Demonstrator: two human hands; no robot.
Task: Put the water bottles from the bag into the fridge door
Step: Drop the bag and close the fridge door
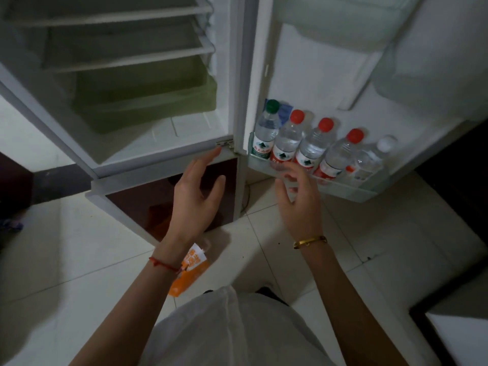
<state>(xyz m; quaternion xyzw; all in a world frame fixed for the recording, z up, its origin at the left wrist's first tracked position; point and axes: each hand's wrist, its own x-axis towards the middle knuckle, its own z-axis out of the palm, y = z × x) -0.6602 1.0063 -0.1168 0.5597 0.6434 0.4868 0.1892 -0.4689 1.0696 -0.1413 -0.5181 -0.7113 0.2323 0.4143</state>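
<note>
Several water bottles stand in a row in the lower shelf (351, 190) of the open fridge door: a green-capped bottle (267, 129) at the left, three red-capped bottles (314, 145), and a white-capped bottle (373, 157) at the right. My right hand (298, 199) hovers just in front of the shelf, fingers apart and empty. My left hand (196, 196) is held open in front of the fridge's lower edge, also empty. An orange and white bag (188, 270) lies flat on the floor under my left wrist.
The fridge compartment (126, 83) stands open with bare shelves and a green drawer (148, 101). A dark red lower door (169, 199) is below it. White floor tiles surround me. A dark-framed piece of furniture (454, 331) sits at the lower right.
</note>
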